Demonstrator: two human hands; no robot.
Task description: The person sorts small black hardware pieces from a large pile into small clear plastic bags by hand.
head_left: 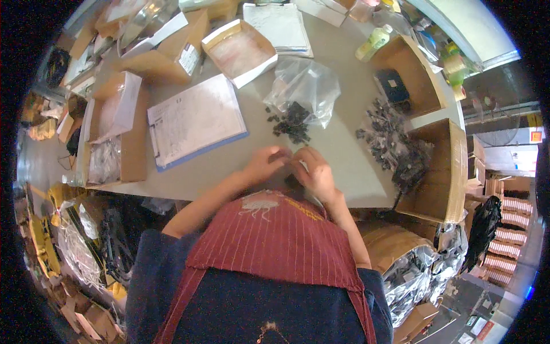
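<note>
the small black parts lie in a loose heap on the tabletop, just beyond the person's hands. the heap stretches roughly away from the person, a few bits scattered on its left; single pieces are too small for me to tell which way each points. both hands meet near the table's close edge, fingers bent and fingertips nearly together: the left hand reaches in rightward, the right hand leans in from the other side. whether either one grips a piece, i cannot tell; it's blurred there. a clear plastic bag lies crumpled against the heap's far side. left of that, a clipboard sits askew, its long axis running left to right, right end angled away. over on the right, a longer dark heap runs beside open cartons.
</note>
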